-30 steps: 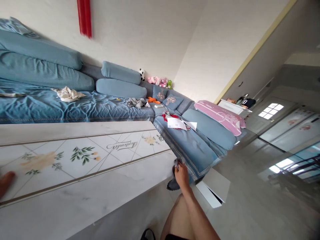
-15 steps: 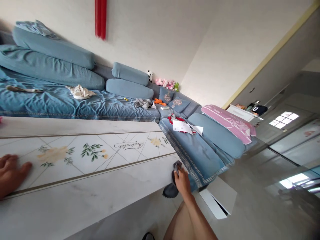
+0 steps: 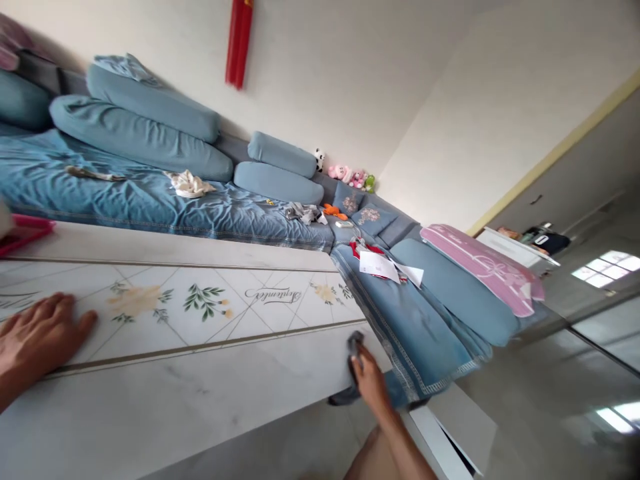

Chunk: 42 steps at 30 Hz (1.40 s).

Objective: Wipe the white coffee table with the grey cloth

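White marble-look tabletop [image 3: 150, 407], painted tile band across middle with flowers, leaves, script lettering; flat pink object [image 3: 23, 233] at far edge, left. Beyond table, blue sofa [image 3: 150, 207] carrying crumpled white cloth [image 3: 189, 184], grey cloth [image 3: 303, 213], orange toy [image 3: 334, 212], white papers [image 3: 377, 267]

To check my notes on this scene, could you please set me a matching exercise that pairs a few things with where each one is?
Things:
1. left hand
2. right hand
3. papers
4. toy panda

Places:
A. on the blue sofa seat
B. holding a grey cloth at the table edge
C. against the wall, beside pink plush toys
D. flat on the patterned table

Pairs: 1-D, 2-B, 3-A, 4-C.
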Motion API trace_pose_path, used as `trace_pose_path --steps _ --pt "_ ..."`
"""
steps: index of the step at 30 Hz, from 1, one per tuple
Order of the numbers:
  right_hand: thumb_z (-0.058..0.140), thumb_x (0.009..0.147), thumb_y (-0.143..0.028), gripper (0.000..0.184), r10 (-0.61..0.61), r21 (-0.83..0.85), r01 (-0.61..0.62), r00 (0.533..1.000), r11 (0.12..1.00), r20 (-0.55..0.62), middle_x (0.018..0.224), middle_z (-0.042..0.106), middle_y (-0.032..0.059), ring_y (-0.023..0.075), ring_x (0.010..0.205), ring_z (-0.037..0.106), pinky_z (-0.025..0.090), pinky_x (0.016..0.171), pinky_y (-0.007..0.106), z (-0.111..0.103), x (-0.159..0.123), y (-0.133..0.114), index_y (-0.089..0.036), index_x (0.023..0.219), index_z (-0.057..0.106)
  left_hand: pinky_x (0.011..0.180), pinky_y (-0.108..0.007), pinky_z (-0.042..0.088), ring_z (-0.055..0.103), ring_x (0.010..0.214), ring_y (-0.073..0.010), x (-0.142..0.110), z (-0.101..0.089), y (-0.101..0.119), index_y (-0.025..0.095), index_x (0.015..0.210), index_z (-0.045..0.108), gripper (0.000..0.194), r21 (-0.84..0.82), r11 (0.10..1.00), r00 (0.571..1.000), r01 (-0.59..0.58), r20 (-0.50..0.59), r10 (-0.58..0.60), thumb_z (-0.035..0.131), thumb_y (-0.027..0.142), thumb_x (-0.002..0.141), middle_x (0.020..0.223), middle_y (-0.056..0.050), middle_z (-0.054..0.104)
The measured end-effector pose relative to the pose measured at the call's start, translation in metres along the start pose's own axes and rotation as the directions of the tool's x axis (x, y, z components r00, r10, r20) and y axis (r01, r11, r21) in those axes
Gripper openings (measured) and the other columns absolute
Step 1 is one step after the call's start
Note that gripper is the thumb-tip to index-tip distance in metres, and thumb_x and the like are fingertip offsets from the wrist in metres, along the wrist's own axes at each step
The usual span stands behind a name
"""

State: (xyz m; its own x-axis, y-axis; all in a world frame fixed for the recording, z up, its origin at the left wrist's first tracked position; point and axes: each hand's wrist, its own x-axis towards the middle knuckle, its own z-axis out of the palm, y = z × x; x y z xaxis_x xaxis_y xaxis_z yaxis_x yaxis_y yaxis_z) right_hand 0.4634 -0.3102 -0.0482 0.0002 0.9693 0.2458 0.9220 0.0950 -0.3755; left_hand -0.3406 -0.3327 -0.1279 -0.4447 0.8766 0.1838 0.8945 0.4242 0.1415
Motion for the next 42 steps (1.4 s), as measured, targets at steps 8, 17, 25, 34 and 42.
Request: trace_pose_path --steps 8,17,25,34,42 --pt "0.074 0.117 -0.044 0.03 0.067 -0.092 -0.057 0.992 0.994 0.103 0.131 0.084 0.015 0.0302 0.124 0.082 0.066 0.118 0.054 0.046 0.156 -0.149 -0.017 0.127 0.082 0.151 -0.059 0.025 0.041 0.18 -0.0406 -0.012 -0.052 0.037 -0.008 0.181 0.045 0.085 -0.026 0.996 0.99 0.087 0.114 -0.083 0.021 0.049 0.122 0.192 -0.028 0.046" --pt "0.074 0.104 -0.046 0.065 -0.689 0.4 0.573 0.673 0.715 0.267 0.177 0.063 -0.0146 0.0223 0.171 0.057 0.046 0.146 0.041 0.155 0.01 -0.308 -0.049 0.169 0.074 0.151 -0.057 0.028 0.044 0.18 -0.0406 -0.008 -0.026 0.015 -0.007 0.181 0.047 0.082 0.027 0.999 0.998 0.046 0.05 -0.047 0.027 0.047 0.123 0.191 -0.028 0.047" --pt "0.058 0.119 -0.032 0.048 0.134 -0.091 -0.126 0.986 0.988 0.094 0.165 0.072 0.0244 0.0391 0.155 0.071 0.055 0.136 0.065 0.035 0.175 -0.086 -0.018 0.161 0.076 0.149 -0.063 0.031 0.046 0.177 -0.0428 -0.015 -0.028 0.023 -0.007 0.176 0.053 0.086 -0.029 0.998 0.999 0.049 -0.022 -0.049 0.025 0.051 0.119 0.186 -0.03 0.053" --pt "0.072 0.117 -0.022 0.034 -0.391 0.117 0.373 0.879 0.92 0.272 0.161 0.076 0.0144 0.0259 0.153 0.069 0.052 0.139 0.046 0.166 0.168 -0.35 -0.012 0.149 0.078 0.15 -0.057 0.028 0.043 0.179 -0.0399 -0.019 -0.057 0.042 -0.007 0.177 0.05 0.084 -0.004 0.995 0.993 0.1 0.06 -0.099 0.024 0.048 0.12 0.189 -0.027 0.05" --pt "0.064 0.109 -0.051 0.068 -0.711 0.462 0.557 0.642 0.69 0.288 0.181 0.056 -0.0158 0.0238 0.174 0.053 0.043 0.148 0.045 0.148 0.019 -0.285 -0.053 0.177 0.065 0.152 -0.059 0.025 0.038 0.182 -0.0421 -0.02 -0.051 0.035 -0.009 0.18 0.046 0.082 -0.022 0.995 0.992 0.095 0.088 -0.093 0.024 0.046 0.123 0.192 -0.029 0.045"
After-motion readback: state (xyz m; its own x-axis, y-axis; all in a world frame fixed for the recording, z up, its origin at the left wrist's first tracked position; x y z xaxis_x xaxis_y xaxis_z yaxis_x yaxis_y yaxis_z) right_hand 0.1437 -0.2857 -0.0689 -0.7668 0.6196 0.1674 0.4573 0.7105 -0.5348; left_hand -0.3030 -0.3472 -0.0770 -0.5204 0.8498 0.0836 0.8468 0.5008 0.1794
